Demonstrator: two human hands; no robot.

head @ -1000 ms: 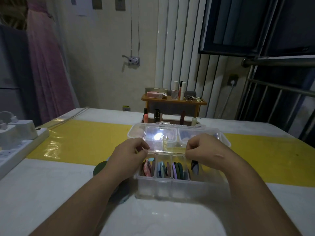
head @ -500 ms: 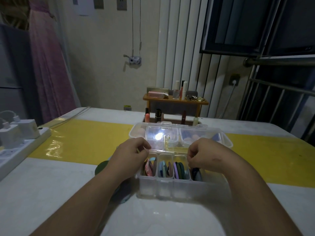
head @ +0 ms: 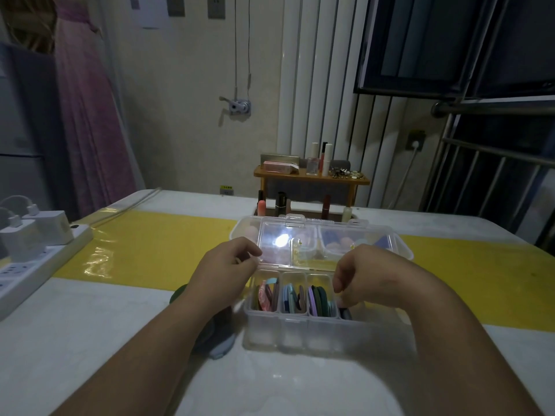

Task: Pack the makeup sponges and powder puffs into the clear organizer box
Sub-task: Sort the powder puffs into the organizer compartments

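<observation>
At the centre of the white table [head: 90, 340] stands the clear plastic organizer box [head: 300, 336]. The right hand [head: 365, 277], fingers curled downward, pinches a dark round powder puff [head: 346, 313] in the rightmost near compartment, beside flat coloured powder puffs [head: 295, 295] set on edge. The left hand [head: 225, 267] is curled at the box's left rim; whether it holds anything cannot be told.
</observation>
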